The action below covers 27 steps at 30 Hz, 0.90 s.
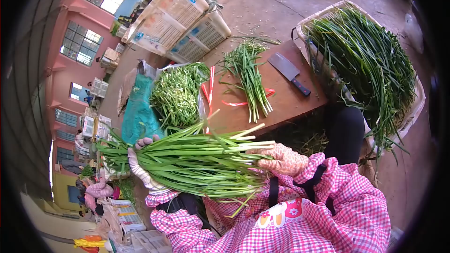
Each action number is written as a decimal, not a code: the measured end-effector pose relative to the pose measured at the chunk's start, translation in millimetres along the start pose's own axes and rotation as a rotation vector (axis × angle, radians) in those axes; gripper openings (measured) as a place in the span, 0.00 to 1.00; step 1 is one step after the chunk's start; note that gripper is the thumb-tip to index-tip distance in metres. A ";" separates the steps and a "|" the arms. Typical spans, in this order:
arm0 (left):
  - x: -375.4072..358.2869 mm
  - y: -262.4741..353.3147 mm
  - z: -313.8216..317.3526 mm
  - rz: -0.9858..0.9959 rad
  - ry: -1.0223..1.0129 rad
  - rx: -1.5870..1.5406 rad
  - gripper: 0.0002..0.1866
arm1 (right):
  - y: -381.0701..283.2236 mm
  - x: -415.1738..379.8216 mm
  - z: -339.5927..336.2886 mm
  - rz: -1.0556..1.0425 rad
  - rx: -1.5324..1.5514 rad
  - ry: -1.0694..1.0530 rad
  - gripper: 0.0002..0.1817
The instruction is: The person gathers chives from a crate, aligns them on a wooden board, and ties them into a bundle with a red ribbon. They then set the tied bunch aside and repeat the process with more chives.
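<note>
A large bunch of garlic chives [201, 159] lies across both my hands above my lap, its pale stem ends pointing right and its leaves to the left. My left hand [146, 171], in a whitish glove, is wrapped round the leafy part. At the stem end my right hand [283, 159], in an orange patterned glove, grips the bunch; its fingertips are partly hidden. A smaller bunch of chives [251, 82] rests on the brown board [286, 98] ahead, beside a cleaver [286, 68] with a dark handle. Red-and-white ties [211, 86] lie there too.
A white crate [419, 96] heaped with chives [363, 65] stands at right. Left of the board are a pile of cut green pieces [178, 93] and a teal sack [140, 110]. Stacked plastic crates [168, 16] stand behind. Other people [96, 189] are at far left.
</note>
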<state>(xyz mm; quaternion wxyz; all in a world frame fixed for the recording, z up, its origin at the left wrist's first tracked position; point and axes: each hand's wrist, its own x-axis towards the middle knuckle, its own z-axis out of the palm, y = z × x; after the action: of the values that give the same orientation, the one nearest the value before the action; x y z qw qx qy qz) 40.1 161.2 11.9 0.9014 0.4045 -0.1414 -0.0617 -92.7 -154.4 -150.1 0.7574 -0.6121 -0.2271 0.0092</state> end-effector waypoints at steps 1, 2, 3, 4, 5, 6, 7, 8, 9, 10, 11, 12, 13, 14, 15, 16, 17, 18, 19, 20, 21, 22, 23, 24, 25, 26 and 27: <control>0.1 -3.5 -1.2 -0.028 -0.004 -0.011 0.21 | 6.3 -3.2 -2.5 -0.048 -0.107 -0.011 0.26; -3.0 -8.6 11.8 -0.068 0.034 -0.015 0.22 | 7.0 -3.2 -5.4 -0.076 -0.142 0.009 0.24; -3.4 -11.7 13.9 -0.070 0.035 -0.017 0.22 | 2.8 -8.8 -8.4 -0.093 -0.203 0.063 0.23; -3.7 -15.0 14.6 -0.061 0.030 -0.012 0.22 | -3.8 -15.4 -12.9 0.057 -0.171 0.029 0.22; -4.0 -17.3 14.3 -0.052 0.025 -0.005 0.23 | -8.6 -21.4 -17.2 0.208 -0.136 -0.004 0.21; -1.9 -18.0 8.8 -0.018 0.057 0.004 0.24 | -13.7 -23.0 -20.5 0.098 -0.184 0.006 0.17; -0.9 -16.6 5.2 -0.023 0.059 0.000 0.24 | -27.1 -29.8 -29.6 0.305 -0.325 -0.045 0.15; -0.2 -14.3 1.7 0.006 0.058 0.022 0.23 | -29.4 -38.6 -33.5 0.399 -0.252 0.024 0.15; 0.8 -10.1 -3.2 0.034 0.058 0.045 0.23 | -30.0 -49.6 -39.3 0.492 -0.178 0.092 0.16; 3.2 -1.7 -18.6 0.061 0.024 0.084 0.24 | -33.5 -58.3 -49.3 0.589 -0.226 0.103 0.18; 3.8 5.1 -31.0 0.059 0.026 0.085 0.24 | -56.8 -60.0 -54.0 0.634 -0.285 0.133 0.18; 3.3 12.4 -42.8 0.089 0.073 0.109 0.21 | -56.0 -71.2 -61.4 0.632 -0.339 0.137 0.17; 2.8 21.8 -55.7 0.120 0.122 0.135 0.18 | -53.9 -84.5 -70.0 0.629 -0.392 0.140 0.16; 3.0 34.6 -71.1 0.064 0.143 0.114 0.17 | -65.3 -89.3 -71.1 0.709 -0.608 0.128 0.15; 1.9 38.7 -74.8 0.065 0.146 0.120 0.17 | -77.2 -94.1 -72.9 0.784 -0.827 0.113 0.14; 0.5 41.5 -78.1 0.064 0.078 0.027 0.16 | -76.5 -104.0 -81.6 0.555 -0.962 0.020 0.14; -0.8 44.6 -81.7 0.061 0.010 -0.065 0.15 | -76.9 -109.6 -84.4 0.480 -1.006 -0.019 0.15; -1.7 47.2 -86.2 0.079 0.041 -0.092 0.13 | -74.0 -112.2 -84.8 0.442 -1.059 -0.081 0.14; -3.6 49.5 -89.3 0.081 0.043 -0.091 0.13 | -71.8 -113.3 -84.3 0.403 -1.112 -0.142 0.15; -5.2 51.3 -87.8 0.078 0.089 -0.110 0.13 | -82.3 -107.3 -78.3 0.403 -1.111 -0.143 0.15; -6.2 52.4 -87.1 0.074 0.133 -0.129 0.12 | -103.0 -94.6 -67.2 0.484 -1.220 -0.249 0.21; -7.1 53.1 -88.5 0.075 0.133 -0.129 0.12 | -115.9 -81.8 -58.3 0.566 -1.328 -0.358 0.29; -8.2 54.2 -90.5 0.080 0.158 -0.162 0.12 | -118.8 -71.8 -53.4 0.565 -1.330 -0.357 0.29; -9.0 54.6 -89.2 0.086 0.183 -0.195 0.13 | -121.3 -63.0 -49.4 0.521 -1.255 -0.326 0.34; -10.5 53.0 -87.4 0.089 0.182 -0.196 0.13 | -123.5 -55.2 -46.1 0.477 -1.181 -0.294 0.40; -11.8 48.1 -78.5 0.131 0.167 -0.176 0.13 | -118.1 -46.0 -44.2 0.393 -1.101 -0.227 0.38; -12.3 44.9 -73.6 0.174 0.150 -0.158 0.14 | -104.0 -41.3 -46.0 0.311 -0.986 -0.167 0.38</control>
<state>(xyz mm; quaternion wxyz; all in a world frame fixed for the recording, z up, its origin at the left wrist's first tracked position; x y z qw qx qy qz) 50.7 246.2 -3.7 0.9405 0.3218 -0.1027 0.0361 -140.8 -235.0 -73.8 0.3481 -0.9197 -0.1706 0.0622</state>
